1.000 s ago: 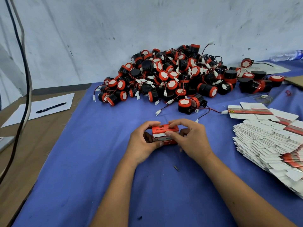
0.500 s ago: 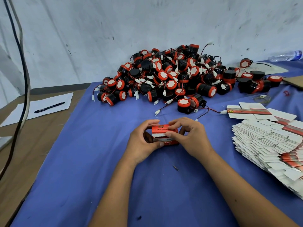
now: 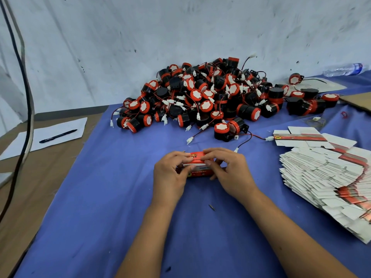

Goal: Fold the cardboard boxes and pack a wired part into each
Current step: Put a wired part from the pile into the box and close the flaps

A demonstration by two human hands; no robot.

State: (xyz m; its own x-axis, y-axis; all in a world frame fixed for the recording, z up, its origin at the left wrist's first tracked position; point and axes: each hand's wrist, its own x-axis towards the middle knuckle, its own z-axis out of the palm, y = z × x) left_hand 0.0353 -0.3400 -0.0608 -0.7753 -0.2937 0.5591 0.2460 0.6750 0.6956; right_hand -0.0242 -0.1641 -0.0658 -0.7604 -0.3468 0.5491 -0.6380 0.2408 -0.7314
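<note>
A small red and white cardboard box (image 3: 197, 165) rests on the blue cloth (image 3: 124, 197) at the centre. My left hand (image 3: 170, 175) grips its left side, thumb on the front and fingers over the top. My right hand (image 3: 230, 173) grips its right side, with fingertips on the top flap. What is inside the box is hidden. Behind lies a big heap of black and red wired parts (image 3: 210, 97) with white connectors. One wired part (image 3: 221, 131) stands alone just beyond the box. Flat unfolded boxes (image 3: 325, 177) are fanned in a stack at the right.
A sheet of paper (image 3: 46, 135) with a black pen (image 3: 58, 136) lies on the brown table at the left. Black cables (image 3: 26, 97) hang down the left edge. A plastic bottle (image 3: 345, 69) lies at the far right by the wall. Brown cardboard (image 3: 359, 100) lies beside it.
Both hands have stayed on the box. My left fingers have slid further over its top, and my right fingers have shifted slightly on the top flap.
</note>
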